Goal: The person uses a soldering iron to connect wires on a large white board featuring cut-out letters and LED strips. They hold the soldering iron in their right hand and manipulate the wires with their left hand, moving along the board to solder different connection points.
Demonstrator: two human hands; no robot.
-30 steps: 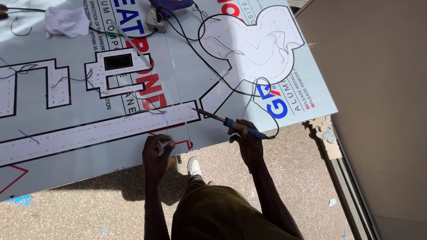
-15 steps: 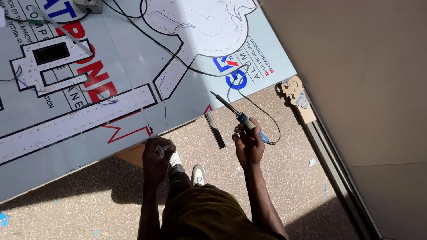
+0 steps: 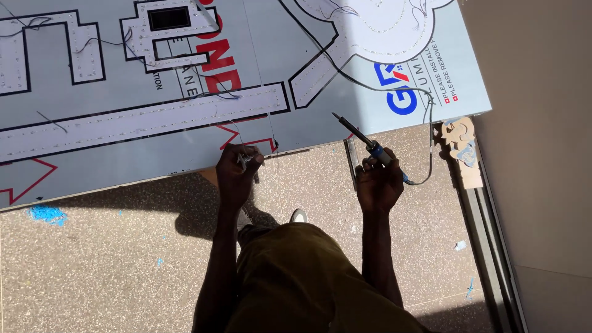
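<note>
A large pale sign panel [image 3: 123, 160] with black-outlined shapes and thin wires lies on the floor in front of me. My left hand [image 3: 237, 169] rests at its near edge, fingers pinched on a thin wire [image 3: 251, 159] beside a red arrow mark. My right hand [image 3: 379, 184] grips a soldering iron [image 3: 361, 137] with a blue handle, held off the panel's edge; its dark tip points up-left over the panel's edge. A black cord [image 3: 425, 123] runs from the iron across the panel.
Speckled stone floor [image 3: 92, 265] lies below the panel. A blue scrap [image 3: 46, 214] sits at the left. A cut-out wooden piece [image 3: 462, 148] lies by a metal door track [image 3: 487, 234] at the right, beside a beige wall [image 3: 542, 123]. A dark strip [image 3: 351, 161] lies by the iron.
My view has shifted, so the panel sits higher and larger in frame. My right hand with the iron has drawn back from the panel to beside its edge. The left hand stays at the edge.
</note>
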